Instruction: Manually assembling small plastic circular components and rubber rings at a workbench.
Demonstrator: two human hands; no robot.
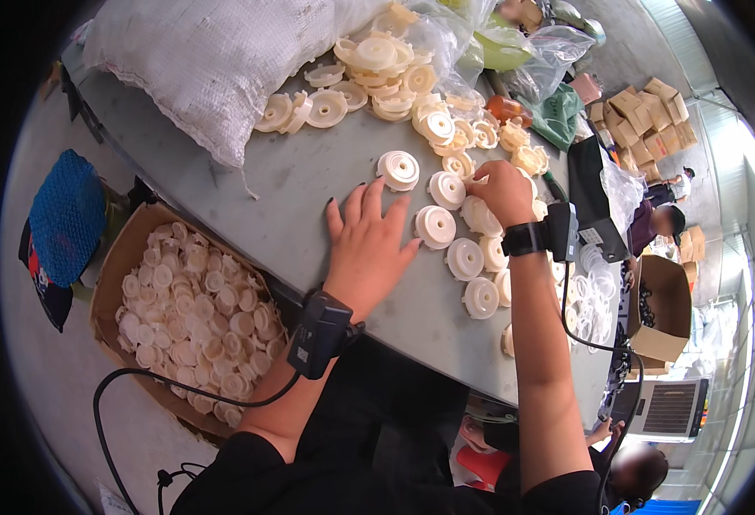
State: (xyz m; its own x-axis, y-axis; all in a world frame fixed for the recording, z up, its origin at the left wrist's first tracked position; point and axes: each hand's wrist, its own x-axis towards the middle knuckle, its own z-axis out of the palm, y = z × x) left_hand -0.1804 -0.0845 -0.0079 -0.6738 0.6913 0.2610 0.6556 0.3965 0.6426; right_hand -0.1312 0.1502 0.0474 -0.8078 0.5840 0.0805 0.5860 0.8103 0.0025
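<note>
My left hand (pixel 365 245) lies on the grey table with its fingers spread, holding nothing. Just past its fingertips is a round cream plastic part (pixel 398 170) with a stepped, ringed face. My right hand (pixel 504 196) is curled, thumb and fingers drawn together over a group of similar parts; what they grip is mostly hidden behind the fingers. Beside it lie more round parts, among them one ringed disc (pixel 435 227) and another (pixel 447 190). Each wrist wears a black strapped device with a cable.
A white woven sack (pixel 189 69) rests on the far left of the table (pixel 296 202), beside a heap of cream parts (pixel 377 64). A cardboard box (pixel 107 296) full of small cream pieces stands at lower left. Clear rings (pixel 596 292) lie at right; other people are beyond.
</note>
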